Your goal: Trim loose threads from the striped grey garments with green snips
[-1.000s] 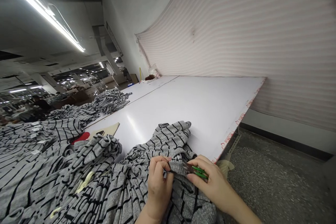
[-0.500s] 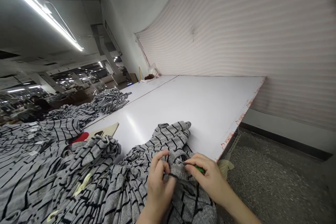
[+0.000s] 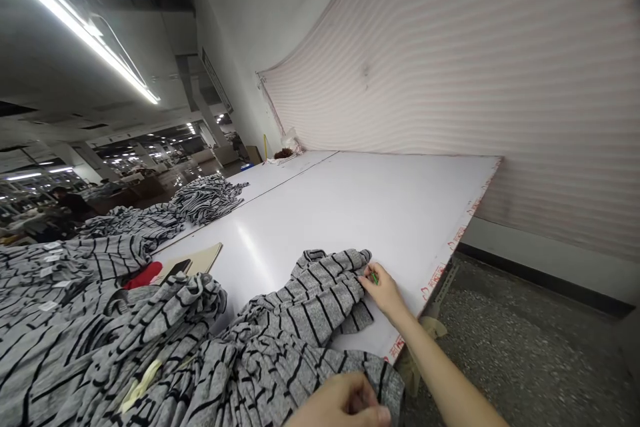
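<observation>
My right hand point(image 3: 383, 290) is closed around a small green-handled tool point(image 3: 375, 277), most of it hidden by the fingers. Its fingertips touch the end of a sleeve on a grey knit garment with black stripes point(image 3: 315, 313). The garment lies crumpled at the table's near edge. My left hand point(image 3: 340, 403) is low in the picture, over the garment's near part. Its fingers are loosely curled, the thumb stands apart, and no object shows in it.
More striped garments point(image 3: 45, 347) are heaped on the left, with a pale yellow strip point(image 3: 141, 387) among them. A phone point(image 3: 177, 270) rests on a beige board point(image 3: 213, 255) beside a red item point(image 3: 144, 276). The white table point(image 3: 400, 207) ends at a taped right edge.
My right hand has moved forward to the sleeve end with the green-handled tool. My left hand has let go of the fabric and drawn back toward me. The garment's sleeves now lie more spread out.
</observation>
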Demonstrator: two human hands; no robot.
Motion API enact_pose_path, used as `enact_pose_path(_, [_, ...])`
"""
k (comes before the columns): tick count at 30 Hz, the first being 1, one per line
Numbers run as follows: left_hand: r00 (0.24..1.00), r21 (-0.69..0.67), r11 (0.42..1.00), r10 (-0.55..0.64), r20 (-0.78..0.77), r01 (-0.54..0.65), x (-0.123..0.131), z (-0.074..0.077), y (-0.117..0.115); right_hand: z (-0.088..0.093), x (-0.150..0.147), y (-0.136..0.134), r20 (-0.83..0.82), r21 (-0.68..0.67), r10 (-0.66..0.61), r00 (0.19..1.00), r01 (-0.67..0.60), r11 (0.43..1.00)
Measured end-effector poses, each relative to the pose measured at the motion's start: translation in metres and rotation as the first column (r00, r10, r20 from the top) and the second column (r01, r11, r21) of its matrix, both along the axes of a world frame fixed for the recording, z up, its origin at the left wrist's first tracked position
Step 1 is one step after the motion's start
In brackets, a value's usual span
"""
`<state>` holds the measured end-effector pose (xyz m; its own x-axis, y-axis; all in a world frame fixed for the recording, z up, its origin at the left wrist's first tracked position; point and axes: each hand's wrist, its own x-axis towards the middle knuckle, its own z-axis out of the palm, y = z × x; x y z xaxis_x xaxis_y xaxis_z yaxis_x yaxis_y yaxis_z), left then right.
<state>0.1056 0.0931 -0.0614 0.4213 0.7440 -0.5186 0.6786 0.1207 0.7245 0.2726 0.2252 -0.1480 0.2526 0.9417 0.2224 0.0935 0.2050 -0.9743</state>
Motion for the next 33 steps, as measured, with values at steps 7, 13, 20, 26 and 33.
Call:
enact_pose_path(7, [0.931,0.647,0.670,0.273,0.241,-0.364,0.020,-0.029,0.006,0.023,-0.014,-0.087,-0.061,0.021,0.057,0.997,-0.056,0.998])
enact_pose_path(13, [0.888,0.567,0.686,0.388,0.245,-0.456,0.005,-0.012,0.013,0.032,-0.029,-0.134,-0.002,0.020,0.342,0.940,-0.342,0.940])
enact_pose_path(20, [0.577,0.158,0.670,0.466,0.671,-0.725,-0.002,-0.013,0.016,0.031,-0.025,-0.106,0.248,-0.064,0.193,0.949,-0.183,0.981])
enact_pose_path(26, [0.321,-0.156,0.623,0.582,0.747,-0.767,-0.010,-0.007,0.021,0.035,-0.031,-0.084,0.111,0.109,0.268,0.957,-0.280,0.954])
enact_pose_path(33, [0.225,-0.267,0.604,0.614,0.756,-0.751,-0.014,-0.004,0.027,0.034,-0.039,-0.082,0.016,0.043,0.345,0.938,-0.346,0.937])
